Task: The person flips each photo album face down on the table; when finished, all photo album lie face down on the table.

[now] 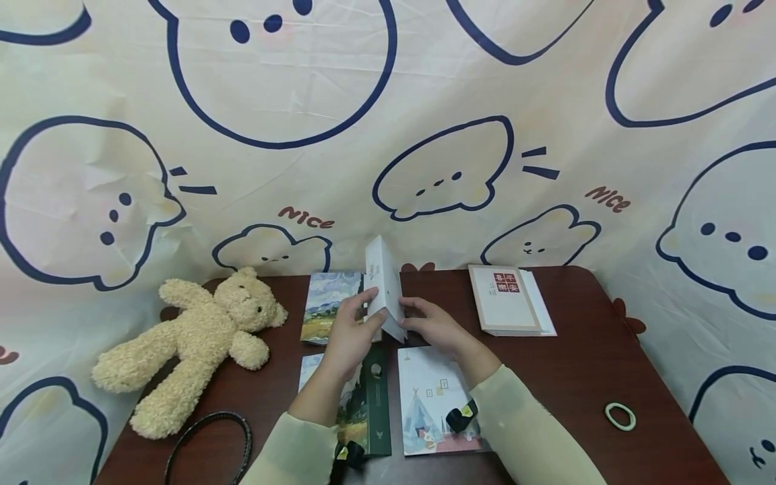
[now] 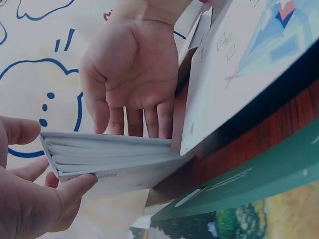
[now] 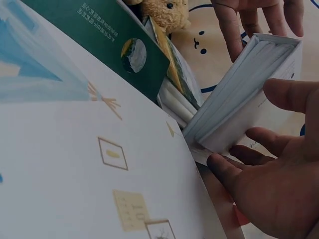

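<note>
Near the back middle of the table, a white hardcover book (image 1: 383, 279) stands upright between the hands. Thumb and fingers of my left hand (image 1: 351, 330) pinch its edge; the left wrist view shows thick white layers between the covers. My right hand (image 1: 436, 327) touches the opposite face with its fingers extended, palm visible in the left wrist view. Just left of the white book lies a book with a painted landscape cover (image 1: 327, 303). A green book (image 1: 377, 411) lies under my left forearm, beside a white book with a tent drawing (image 1: 424, 404) under my right wrist.
A cream teddy bear (image 1: 206, 337) lies at the left, with a black braided loop (image 1: 245, 431) before it. Pale books (image 1: 509, 303) are stacked at the back right. A light green ring (image 1: 621, 416) lies near the right edge. Patterned cloth (image 1: 339, 175) hangs behind.
</note>
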A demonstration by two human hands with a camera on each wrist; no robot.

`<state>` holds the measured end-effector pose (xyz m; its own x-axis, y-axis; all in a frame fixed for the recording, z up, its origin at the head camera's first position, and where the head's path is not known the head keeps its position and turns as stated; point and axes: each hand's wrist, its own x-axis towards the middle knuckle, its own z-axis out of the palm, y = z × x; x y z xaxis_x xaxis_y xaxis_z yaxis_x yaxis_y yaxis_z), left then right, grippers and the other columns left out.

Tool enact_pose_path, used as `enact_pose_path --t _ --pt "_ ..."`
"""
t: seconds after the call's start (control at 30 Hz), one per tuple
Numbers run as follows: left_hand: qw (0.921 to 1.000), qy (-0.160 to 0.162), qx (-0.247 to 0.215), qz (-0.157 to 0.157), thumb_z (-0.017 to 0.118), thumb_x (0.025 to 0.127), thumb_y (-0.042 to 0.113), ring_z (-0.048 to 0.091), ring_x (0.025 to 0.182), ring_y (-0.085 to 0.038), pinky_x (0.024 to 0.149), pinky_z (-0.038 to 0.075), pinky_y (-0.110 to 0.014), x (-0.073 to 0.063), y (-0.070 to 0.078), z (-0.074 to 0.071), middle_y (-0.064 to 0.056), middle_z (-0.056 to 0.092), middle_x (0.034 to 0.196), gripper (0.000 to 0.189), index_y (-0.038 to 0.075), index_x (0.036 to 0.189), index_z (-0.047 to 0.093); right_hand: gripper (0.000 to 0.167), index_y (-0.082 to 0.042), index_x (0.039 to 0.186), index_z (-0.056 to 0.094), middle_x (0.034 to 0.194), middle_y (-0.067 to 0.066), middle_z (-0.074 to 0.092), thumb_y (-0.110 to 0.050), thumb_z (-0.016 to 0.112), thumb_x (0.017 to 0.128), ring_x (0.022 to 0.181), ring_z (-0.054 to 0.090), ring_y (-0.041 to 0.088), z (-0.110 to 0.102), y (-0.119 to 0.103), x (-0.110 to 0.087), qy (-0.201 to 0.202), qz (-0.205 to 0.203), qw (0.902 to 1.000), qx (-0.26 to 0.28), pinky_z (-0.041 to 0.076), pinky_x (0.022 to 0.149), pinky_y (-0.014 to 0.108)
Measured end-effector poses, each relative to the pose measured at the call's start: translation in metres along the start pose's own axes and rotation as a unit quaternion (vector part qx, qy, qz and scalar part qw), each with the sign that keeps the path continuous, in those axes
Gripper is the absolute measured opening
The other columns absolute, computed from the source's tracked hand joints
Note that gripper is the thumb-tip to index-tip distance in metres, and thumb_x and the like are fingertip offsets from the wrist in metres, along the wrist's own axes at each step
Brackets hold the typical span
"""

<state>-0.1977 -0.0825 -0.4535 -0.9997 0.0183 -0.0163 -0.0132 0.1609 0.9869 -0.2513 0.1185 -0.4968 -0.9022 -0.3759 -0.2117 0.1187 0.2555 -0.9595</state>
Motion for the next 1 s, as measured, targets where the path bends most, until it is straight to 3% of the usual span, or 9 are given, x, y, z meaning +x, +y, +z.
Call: enact_pose_path --t 0.2,0.57,1.0 --pt "0.9995 0.007 0.03 0.001 0.068 0.101 0.024 0.046 0.134 -0.038 0.096 0.054 -0.053 0.0 0.004 0.002 -0.012 0.04 0.153 0.049 0.017 0.148 0.058 0.056 -0.02 0.155 0.049 0.156 0.01 0.049 -0.025 0.067 0.102 0.143 0.046 0.035 0.001 -0.001 -0.003 -0.009 -0.009 0.9997 0.021 0.037 0.116 0.057" --pt "0.9991 0.025 0.028 -0.018 0.07 0.099 0.025 0.05 0.131 -0.032 0.092 0.058 -0.049 0.0 0.009 0.009 -0.009 0.037 0.156 0.052 0.018 0.149 0.056 0.071 -0.024 0.16 0.039 0.161 0.006 0.043 -0.029 0.074 0.098 0.148 0.041 0.03 0.002 -0.015 -0.016 -0.022 -0.06 0.9976 0.026 0.042 0.113 0.051" --pt "0.9996 0.009 0.023 -0.016 0.069 0.1 0.025 0.05 0.134 -0.034 0.095 0.055 -0.052 0.003 0.014 0.017 -0.008 0.041 0.153 0.053 0.02 0.151 0.053 0.07 -0.031 0.159 0.04 0.158 0.001 0.047 -0.028 0.074 0.098 0.146 0.045 0.027 -0.008 -0.028 -0.03 0.015 -0.092 0.9956 -0.006 0.046 0.11 0.048"
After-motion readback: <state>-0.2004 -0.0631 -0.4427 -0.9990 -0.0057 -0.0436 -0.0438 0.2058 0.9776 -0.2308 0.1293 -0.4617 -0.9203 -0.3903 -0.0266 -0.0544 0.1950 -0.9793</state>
